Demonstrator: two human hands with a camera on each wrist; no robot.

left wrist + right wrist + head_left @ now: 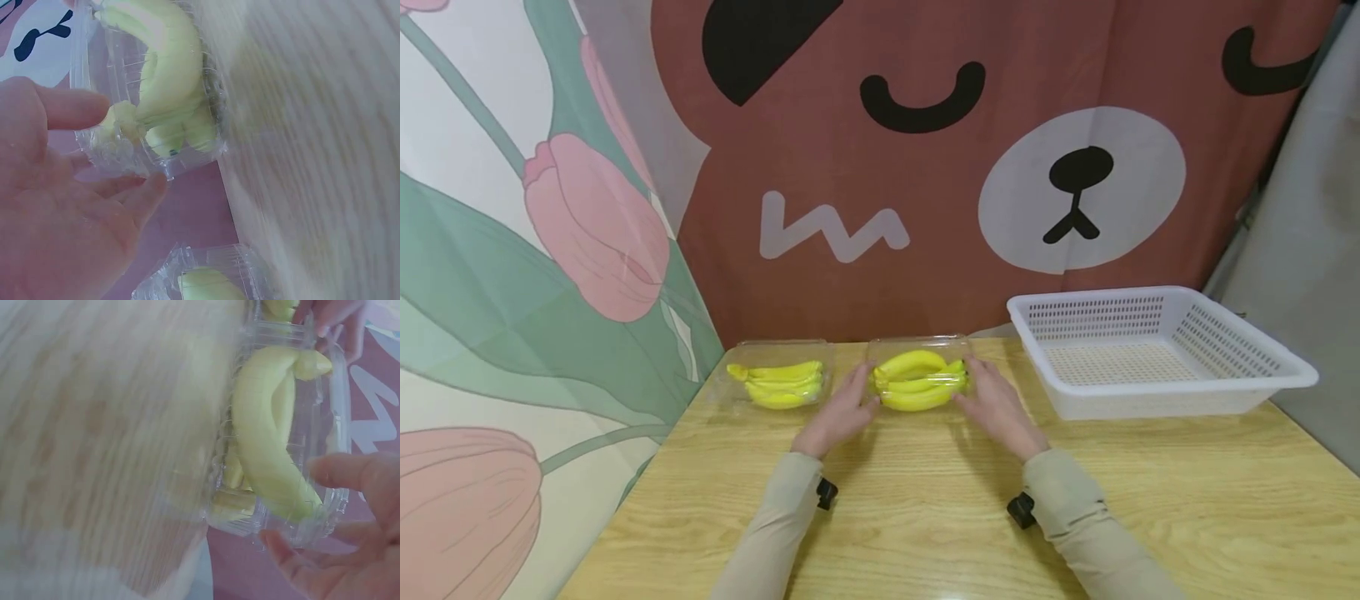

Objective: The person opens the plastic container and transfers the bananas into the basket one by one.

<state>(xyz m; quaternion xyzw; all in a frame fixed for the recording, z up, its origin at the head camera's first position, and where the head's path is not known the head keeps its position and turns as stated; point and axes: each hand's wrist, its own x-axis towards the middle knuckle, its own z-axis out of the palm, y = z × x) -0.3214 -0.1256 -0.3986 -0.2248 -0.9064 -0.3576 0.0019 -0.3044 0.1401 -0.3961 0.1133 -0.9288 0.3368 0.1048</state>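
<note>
A clear plastic clamshell box [921, 340] with yellow bananas [917, 396] inside stands on the table between both hands. My left hand [844, 408] holds its left end, thumb toward the front and fingers round the far side; the left wrist view shows the thumb [81, 109] over the lid and the fingertips at the lower edge. At the right end, my right hand [998, 410] holds the same box, its thumb [337, 470] against the plastic. To the left, beside the left hand, a second clear box [782, 346] holds more bananas [778, 385].
A white perforated plastic basket [1180, 400] stands at the right rear of the wooden table [917, 517]. Behind the table hangs a brown bear-print curtain [820, 300]. A tulip-print curtain [587, 358] borders the left side.
</note>
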